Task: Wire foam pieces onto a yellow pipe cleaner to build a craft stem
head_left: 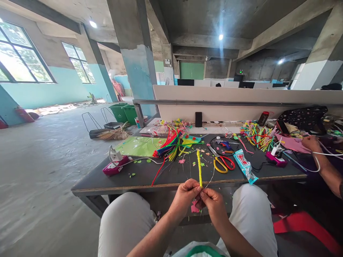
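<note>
Fingers closed, my left hand (186, 197) grips the lower end of a yellow fuzzy stick (199, 169), which stands upright in front of the table's edge. My right hand (214, 204) meets it there, its thumb and fingertips pinched together at the stick's base. What lies between those right fingertips is too small to make out. Thin wires trail near the hands, and a pink piece (195, 206) shows just below them. On the table beyond lie scissors with red and yellow handles (224, 165) and a bundle of colourful pipe cleaners (171, 144).
The dark table (99, 178) also bears a blue wrapper (244, 166), a purple power socket (115, 165), a green sheet (136, 146), a glue gun (225, 144) and an upright phone (198, 119). At the right, another person's hand (311, 143) is near pink material (292, 143).
</note>
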`<state>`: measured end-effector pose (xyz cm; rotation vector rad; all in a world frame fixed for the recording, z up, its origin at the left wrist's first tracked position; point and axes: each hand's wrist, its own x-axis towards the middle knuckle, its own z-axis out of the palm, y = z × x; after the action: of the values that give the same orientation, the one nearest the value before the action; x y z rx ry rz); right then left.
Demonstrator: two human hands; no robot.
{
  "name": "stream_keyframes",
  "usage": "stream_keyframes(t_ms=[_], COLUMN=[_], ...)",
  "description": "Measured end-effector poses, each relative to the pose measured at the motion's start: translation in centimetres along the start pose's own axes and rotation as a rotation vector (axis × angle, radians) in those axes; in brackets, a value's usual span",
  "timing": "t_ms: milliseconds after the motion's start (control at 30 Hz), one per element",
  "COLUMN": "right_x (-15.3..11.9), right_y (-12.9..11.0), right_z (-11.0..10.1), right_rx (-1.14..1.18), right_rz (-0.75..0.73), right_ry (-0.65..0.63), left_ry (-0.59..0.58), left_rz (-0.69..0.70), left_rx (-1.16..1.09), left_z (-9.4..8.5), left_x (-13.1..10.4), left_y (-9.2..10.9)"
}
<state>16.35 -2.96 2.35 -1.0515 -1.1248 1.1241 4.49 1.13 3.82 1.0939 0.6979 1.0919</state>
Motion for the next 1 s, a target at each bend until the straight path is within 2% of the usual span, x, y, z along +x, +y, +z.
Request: stream_keyframes(t_ms=[233, 533, 733, 900, 1000], right_x=[0.0, -0.2, 0.0, -0.2, -0.4], right_y=[0.0, 0.7, 0.7, 0.6, 0.3], right_z=[-0.1, 0.5, 0.5, 0.4, 0.4], right_rx=[0.0, -0.205, -0.176, -0.089, -0.071], right_rz=[-0.016, -0.152, -0.124, -0.093, -0.086], right_ry=[-0.041, 0.143, 0.126, 0.104, 0.106], left_ry=[0.012, 0.157, 0.162, 0.038, 0.003], left_rz=[0.081, 0.295, 0.231, 0.11, 0.092], left_rx=[-0.02, 0.232, 0.182, 0.008, -0.041], left_z=[-0.2, 0.6, 0.5, 0.3, 0.2], left_x=[-0.2, -0.6, -0.3, -0.5, -0.7], left_y=[-0.3, -0.9, -1.5, -1.3, -0.8])
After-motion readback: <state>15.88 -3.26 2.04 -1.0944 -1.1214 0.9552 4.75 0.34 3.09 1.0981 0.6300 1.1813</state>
